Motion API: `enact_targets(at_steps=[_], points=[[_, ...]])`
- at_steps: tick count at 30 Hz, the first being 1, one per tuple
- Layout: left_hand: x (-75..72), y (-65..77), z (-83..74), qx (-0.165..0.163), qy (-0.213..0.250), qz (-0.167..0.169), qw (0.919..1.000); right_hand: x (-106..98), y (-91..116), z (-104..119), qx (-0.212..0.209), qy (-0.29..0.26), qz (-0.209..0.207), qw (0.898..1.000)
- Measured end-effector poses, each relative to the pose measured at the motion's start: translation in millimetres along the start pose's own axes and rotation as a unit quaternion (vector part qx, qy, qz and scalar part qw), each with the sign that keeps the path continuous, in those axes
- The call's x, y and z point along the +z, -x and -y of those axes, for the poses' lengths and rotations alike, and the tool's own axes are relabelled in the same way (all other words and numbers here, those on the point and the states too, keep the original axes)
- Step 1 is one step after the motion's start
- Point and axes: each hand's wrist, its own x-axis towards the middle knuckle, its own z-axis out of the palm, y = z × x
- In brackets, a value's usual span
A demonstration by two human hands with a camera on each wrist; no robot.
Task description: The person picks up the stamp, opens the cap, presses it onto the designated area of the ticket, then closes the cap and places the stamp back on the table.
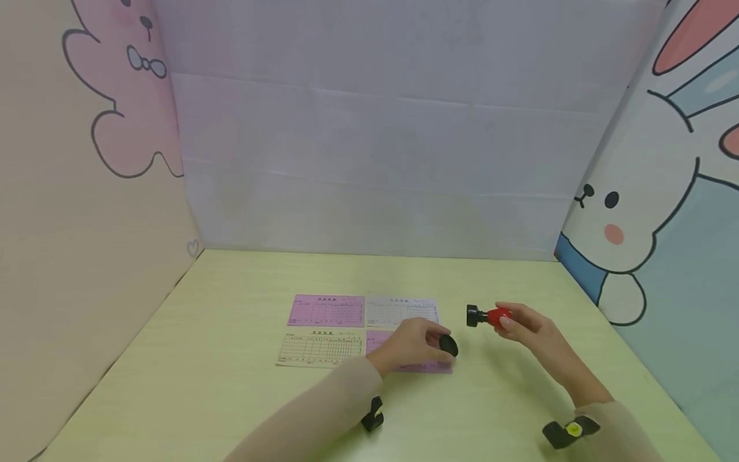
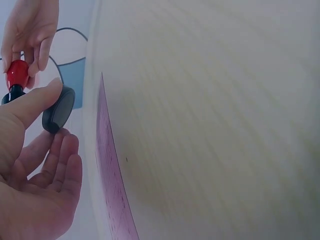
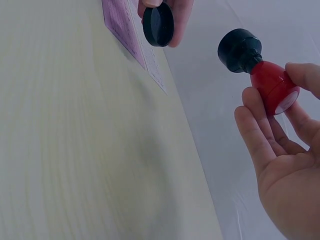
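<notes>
My right hand holds a stamp by its red handle, pinched between thumb and fingers above the table. The stamp's black round head points left, toward my other hand. A round black cap is pinched in my left hand, and its hollow side shows in the right wrist view. Cap and stamp are apart. Below the left hand lies a pink printed slip, partly covered by that hand.
Beside that slip on the pale yellow table lie another pink slip, a white slip and a cream slip, arranged in two rows. A white sheet hangs behind, with cartoon-printed panels at both sides.
</notes>
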Motion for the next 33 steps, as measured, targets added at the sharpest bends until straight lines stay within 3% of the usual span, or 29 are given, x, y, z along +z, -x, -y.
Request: enact_targets(at_steps=[7, 16, 26, 33], points=[[12.3, -5.1, -6.5, -0.002, -0.033, 0.014, 0.9993, -5.9, 3.8, -5.6, 0.021, 0.004, -0.013, 1.0], [25.6, -12.7, -7.3, 0.005, -0.089, 0.017, 0.9958, -12.1, 7.0, -8.6, 0.006, 0.016, -0.017, 1.0], [35.8, -20.6, -18.9, 0.0, -0.215, 0.024, 0.9764, -8.4, 2.2, -10.1, 0.027, 0.027, -0.041, 0.998], [37.7, -20.4, -24.7, -0.003, -0.244, 0.023, 0.9695, -6.8, 0.8, -10.3, 0.033, 0.029, -0.047, 0.998]])
